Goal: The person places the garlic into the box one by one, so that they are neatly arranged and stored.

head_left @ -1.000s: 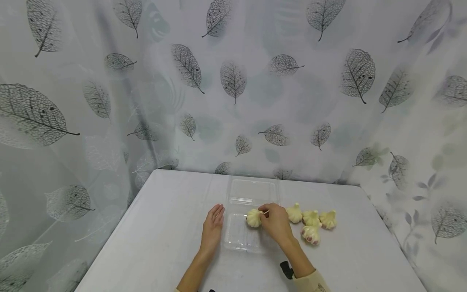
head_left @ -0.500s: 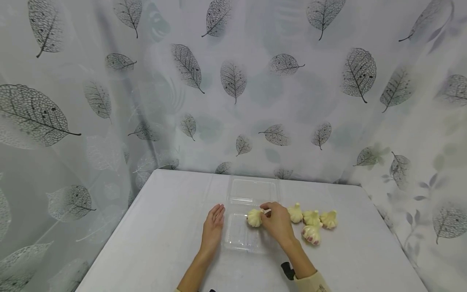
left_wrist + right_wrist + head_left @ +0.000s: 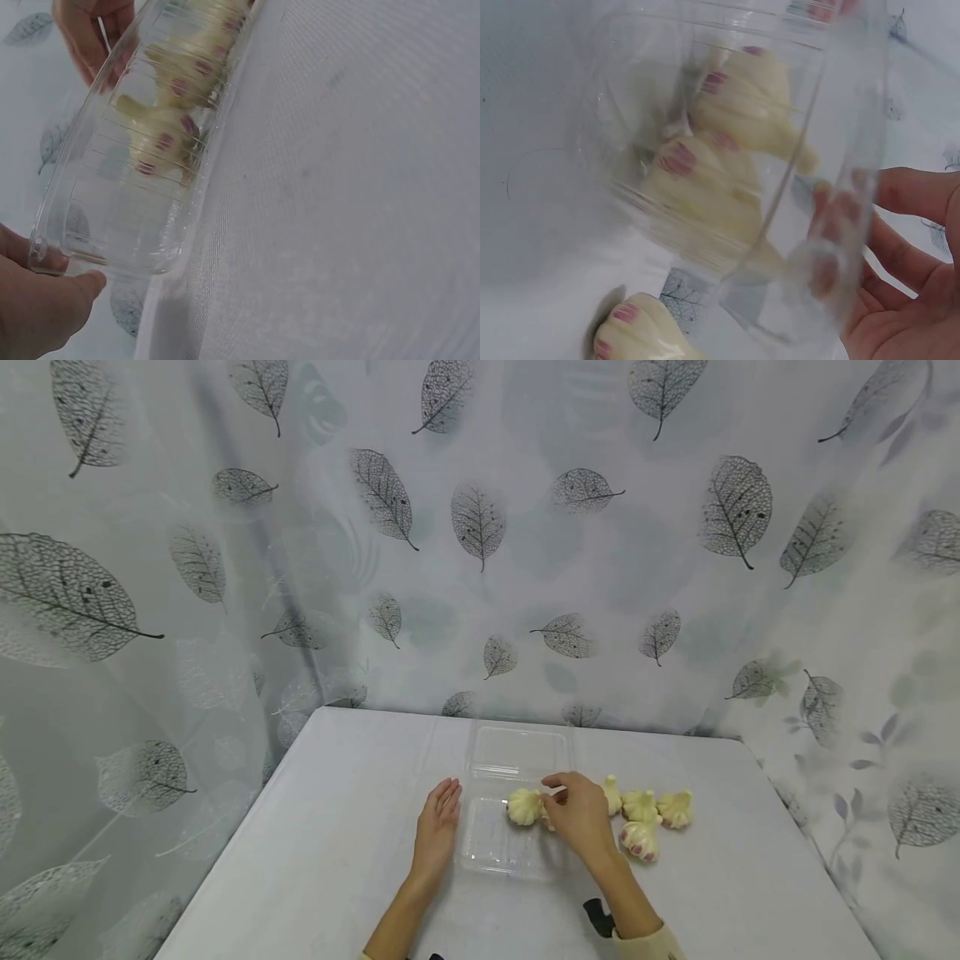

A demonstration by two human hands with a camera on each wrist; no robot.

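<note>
While the right hand [image 3: 581, 817], thumb and fingertips parted and clasping nothing, hangs at the right edge of the clear plastic clamshell [image 3: 483, 847], the left hand [image 3: 436, 831] lies straight-fingered along its left edge. Two garlic bulbs [image 3: 522, 807] sit side by side inside; the lid [image 3: 521, 750] opens toward the worktop's [image 3: 352, 810] back edge. Four loose bulbs [image 3: 639, 842] cluster between clamshell and right edge.

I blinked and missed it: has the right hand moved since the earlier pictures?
Yes, in the head view the right hand has moved a little to the right against the clear box.
</note>
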